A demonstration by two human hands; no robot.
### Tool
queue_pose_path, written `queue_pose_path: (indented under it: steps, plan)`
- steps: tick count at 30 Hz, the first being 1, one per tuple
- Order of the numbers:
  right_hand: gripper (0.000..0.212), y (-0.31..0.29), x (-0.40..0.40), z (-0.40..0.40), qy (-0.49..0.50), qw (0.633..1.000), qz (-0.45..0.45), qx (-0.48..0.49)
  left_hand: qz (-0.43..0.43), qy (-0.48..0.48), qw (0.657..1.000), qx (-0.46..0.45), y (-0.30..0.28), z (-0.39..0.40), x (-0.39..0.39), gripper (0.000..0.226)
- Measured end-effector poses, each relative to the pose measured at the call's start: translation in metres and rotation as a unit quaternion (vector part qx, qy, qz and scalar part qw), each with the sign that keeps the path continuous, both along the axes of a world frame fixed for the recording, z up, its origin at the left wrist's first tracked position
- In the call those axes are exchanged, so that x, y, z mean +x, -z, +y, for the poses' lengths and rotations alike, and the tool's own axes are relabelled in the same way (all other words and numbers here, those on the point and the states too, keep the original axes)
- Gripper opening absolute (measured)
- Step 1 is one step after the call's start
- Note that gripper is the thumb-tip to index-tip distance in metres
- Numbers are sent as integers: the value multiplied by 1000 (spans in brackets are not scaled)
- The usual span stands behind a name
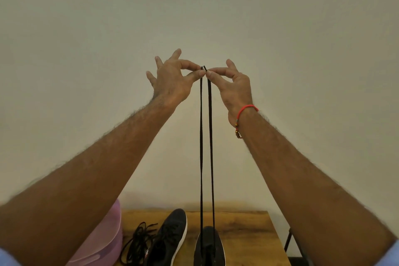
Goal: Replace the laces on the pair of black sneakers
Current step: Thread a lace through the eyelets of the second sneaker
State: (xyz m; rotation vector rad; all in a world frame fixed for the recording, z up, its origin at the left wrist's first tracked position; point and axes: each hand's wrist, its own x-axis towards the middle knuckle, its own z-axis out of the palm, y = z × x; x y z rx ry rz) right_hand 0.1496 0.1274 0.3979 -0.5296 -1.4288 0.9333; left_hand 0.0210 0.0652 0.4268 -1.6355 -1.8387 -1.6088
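Head view: our left hand (172, 80) and right hand (232, 81) each pinch one end of the lace (210, 147), raised high above the right shoe (209, 246) it runs down into. We judge we're evening the ends; next comes threading upward.

Red thread bracelet (246, 112), light-blue sleeves (8, 258).

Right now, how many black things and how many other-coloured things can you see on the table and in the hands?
Black: 4, namely left sneaker, right sneaker, held lace, loose lace pile
Pink: 1, a bag
Red: 1, a wrist thread
Total: 6
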Motion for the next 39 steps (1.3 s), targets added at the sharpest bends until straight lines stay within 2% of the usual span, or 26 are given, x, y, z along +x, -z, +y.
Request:
queue_pose_path:
  steps: [3, 5, 12, 16, 20, 25, 28, 30, 33, 36, 39]
  plan:
    - [2, 8, 3, 9, -1, 999, 29, -13, -23, 60, 998, 13, 10, -1, -6, 9]
    - [10, 17, 11, 18, 11, 999, 42, -27, -16, 57, 998, -13, 20, -6, -12, 9]
    - [5, 88, 58, 45, 103, 993, 9, -58, 145, -58, 988, -6, 82, -19, -56, 19]
    - [6, 138, 60, 45, 84, 992, -62, -69, 182, -39, 979, -76, 154, -15, -64, 19]
    - [5, 204, 49, 39, 45, 983, -162, -76, 117, 27, 968, -221, 254, -19, -47, 19]
    - [5, 300, 40, 27, 8, 948, -296, -120, 47, 76, 919, -384, 373, -32, -24, 21]
    - [5, 345, 41, 22, -7, 925, -342, -164, 2, 82, 892, -445, 415, -36, -19, 19]
    - [3, 371, 36, 23, -21, 906, -387, -168, 8, 82, 877, -472, 425, -32, -18, 14]
    - [7, 395, 28, 30, -55, 862, -484, -139, 63, 74, 849, -519, 423, -24, -18, 9]
    - [6, 395, 25, 35, -111, 828, -537, -117, 128, 64, 786, -601, 419, -24, -23, 5]
    - [5, 394, 27, 32, -154, 801, -573, -86, 154, 62, 734, -659, 421, -29, -31, 8]
